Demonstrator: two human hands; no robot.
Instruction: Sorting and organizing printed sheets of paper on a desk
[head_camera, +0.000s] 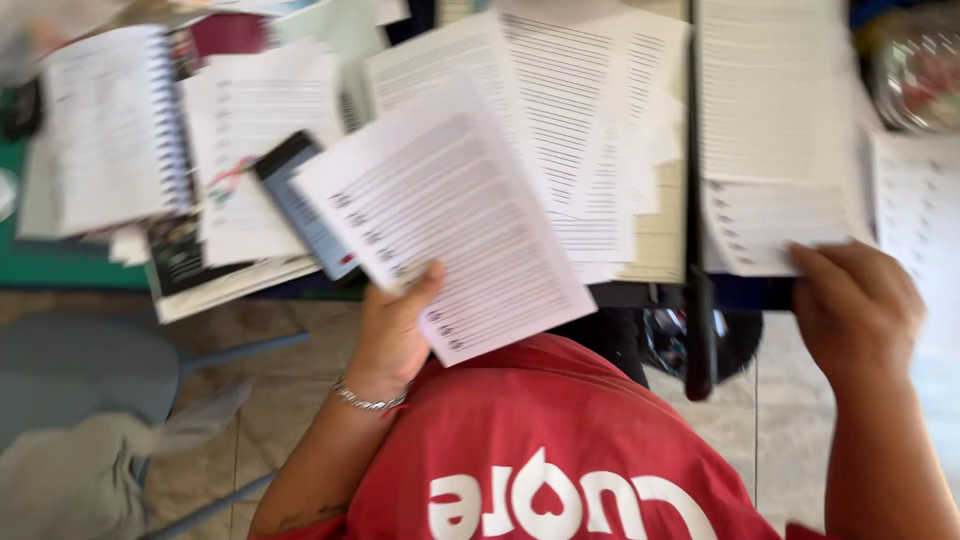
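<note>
Our left hand (392, 335) pinches a printed sheet (445, 220) lifted clear for reading, while right-hand (856, 305) fingers (812, 262) clamp another sheet (775, 225) at 3 o'clock on the cluttered counter (660, 240).

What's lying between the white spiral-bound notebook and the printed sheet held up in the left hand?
In the head view, a dark phone-like device on loose white lined papers lies between the spiral-bound notebook and the printed sheet held by the left hand.

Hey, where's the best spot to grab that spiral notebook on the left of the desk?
Grip the spiral notebook by its plain left edge, coming from the left. Its wire binding runs down the right side, hard against the loose printed sheets, while the left edge looks free. Both hands are on other papers.
</note>
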